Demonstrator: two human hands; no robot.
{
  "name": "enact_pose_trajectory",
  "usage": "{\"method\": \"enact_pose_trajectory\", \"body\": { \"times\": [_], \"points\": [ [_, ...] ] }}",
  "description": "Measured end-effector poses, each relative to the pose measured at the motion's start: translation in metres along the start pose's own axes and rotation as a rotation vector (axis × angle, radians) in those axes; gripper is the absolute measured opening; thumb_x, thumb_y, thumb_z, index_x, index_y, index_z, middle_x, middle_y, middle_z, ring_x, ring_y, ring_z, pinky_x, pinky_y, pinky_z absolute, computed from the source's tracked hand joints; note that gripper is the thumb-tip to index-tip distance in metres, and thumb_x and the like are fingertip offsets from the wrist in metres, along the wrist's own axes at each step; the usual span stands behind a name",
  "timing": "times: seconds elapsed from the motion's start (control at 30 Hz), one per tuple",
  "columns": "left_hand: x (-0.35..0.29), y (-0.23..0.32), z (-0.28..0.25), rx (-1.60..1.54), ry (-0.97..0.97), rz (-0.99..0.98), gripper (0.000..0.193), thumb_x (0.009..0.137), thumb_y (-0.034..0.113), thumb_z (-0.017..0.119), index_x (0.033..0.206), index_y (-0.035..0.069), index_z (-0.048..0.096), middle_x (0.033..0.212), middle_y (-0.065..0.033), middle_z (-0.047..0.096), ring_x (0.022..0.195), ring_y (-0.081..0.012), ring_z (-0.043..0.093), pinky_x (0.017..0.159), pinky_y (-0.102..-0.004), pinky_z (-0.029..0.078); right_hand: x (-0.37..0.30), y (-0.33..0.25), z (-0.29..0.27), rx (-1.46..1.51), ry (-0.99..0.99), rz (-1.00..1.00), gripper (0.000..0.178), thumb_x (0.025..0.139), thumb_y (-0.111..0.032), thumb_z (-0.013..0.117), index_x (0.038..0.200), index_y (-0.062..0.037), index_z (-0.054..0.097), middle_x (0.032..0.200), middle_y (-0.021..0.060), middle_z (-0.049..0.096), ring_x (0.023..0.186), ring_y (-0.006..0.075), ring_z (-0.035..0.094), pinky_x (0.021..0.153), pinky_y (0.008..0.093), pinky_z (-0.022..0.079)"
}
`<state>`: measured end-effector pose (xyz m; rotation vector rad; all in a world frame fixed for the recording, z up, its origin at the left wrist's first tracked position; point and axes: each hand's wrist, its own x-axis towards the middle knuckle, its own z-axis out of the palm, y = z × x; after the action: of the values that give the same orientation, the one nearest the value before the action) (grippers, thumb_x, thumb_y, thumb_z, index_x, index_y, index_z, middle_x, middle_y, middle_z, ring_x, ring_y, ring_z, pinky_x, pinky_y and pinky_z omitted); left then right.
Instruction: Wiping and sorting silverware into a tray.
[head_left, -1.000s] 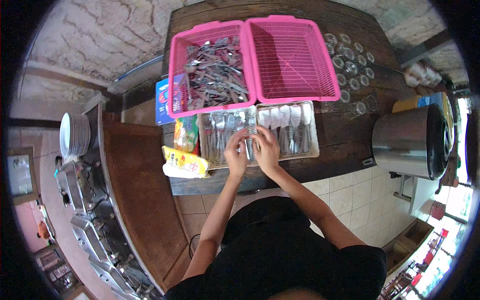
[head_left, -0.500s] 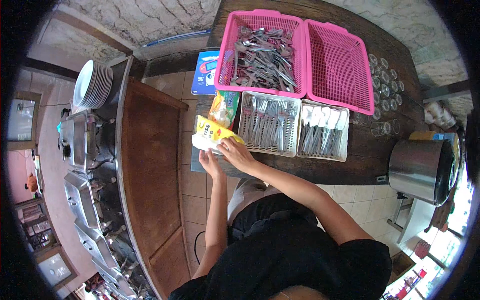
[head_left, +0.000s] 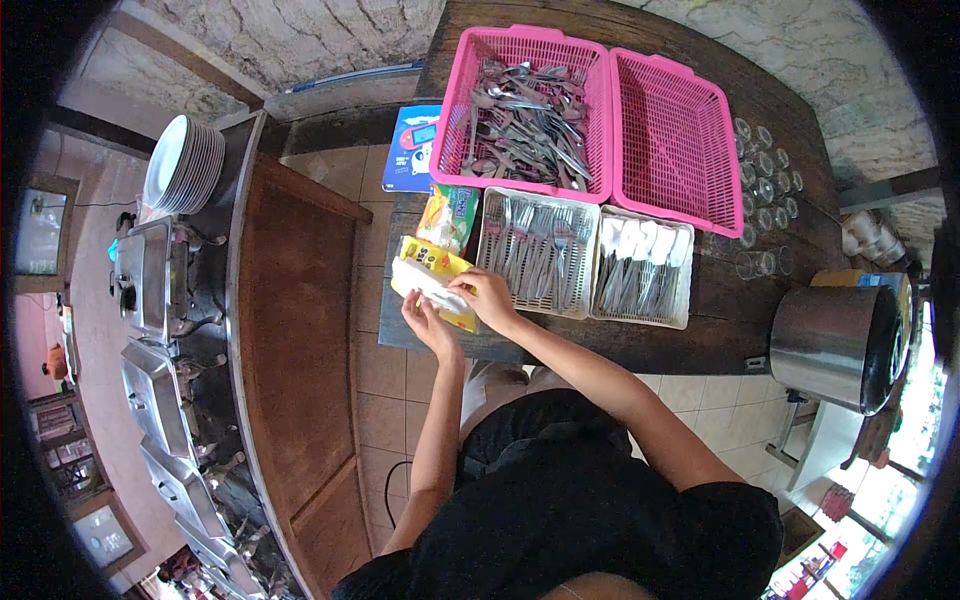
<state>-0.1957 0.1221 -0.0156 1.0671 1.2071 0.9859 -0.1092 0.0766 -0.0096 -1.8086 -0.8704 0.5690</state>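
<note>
Head view: your right hand (head_left: 488,299) seems to pinch the white tissues (head_left: 409,274); whether your left hand (head_left: 432,324) grips, I can't tell. Likely light, soft, tearable: hold an edge gently.

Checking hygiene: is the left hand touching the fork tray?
Apart: the head view shows the left hand left of the fork tray, the right hand between them.

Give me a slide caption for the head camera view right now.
Left hand and right hand at a yellow-and-white packet, near a pale tray of forks.
</note>
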Motion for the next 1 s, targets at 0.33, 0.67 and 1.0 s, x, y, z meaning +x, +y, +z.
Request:
{"method": "enact_pose_trajectory", "body": {
  "times": [0.33,0.67,1.0],
  "points": [
    [0.009,0.008,0.001,0.156,-0.137,0.162,0.043,0.081,0.006,0.048,0.121,0.004,0.031,0.111,-0.0103,0.041,0.099,-0.0181,0.042,0.082,-0.0298,0.036,-0.003,0.016,0.002,0.187,0.056,-0.023,0.011,0.070,-0.012,0.061,0.076,-0.0027,0.059,0.072,0.0082,0.058,0.064,0.0177,0.058,0.058,0.0276,0.043],
    [0.046,0.002,-0.019,0.435,-0.171,0.319,0.020,0.075,0.013,0.059,0.086,0.001,0.049,0.089,-0.0072,0.043,0.084,-0.0167,0.043,0.066,-0.0273,0.039,-0.005,0.011,0.002,0.172,-0.007,0.019,0.014,0.071,-0.013,0.061,0.078,-0.0014,0.059,0.076,0.0080,0.059,0.067,0.0177,0.057,0.061,0.0277,0.043],
    [0.020,0.042,-0.007,0.929,0.043,0.837,0.019,0.062,0.014,0.068,0.077,0.011,0.057,0.089,-0.0075,0.043,0.089,-0.0253,0.039,0.075,-0.0383,0.031,0.006,-0.020,-0.001,-0.178,0.055,-0.264,0.028,0.068,-0.004,0.055,0.096,-0.0094,0.053,0.097,0.0079,0.044,0.092,0.0255,0.044,0.078,0.0367,0.040]
  ]
}}
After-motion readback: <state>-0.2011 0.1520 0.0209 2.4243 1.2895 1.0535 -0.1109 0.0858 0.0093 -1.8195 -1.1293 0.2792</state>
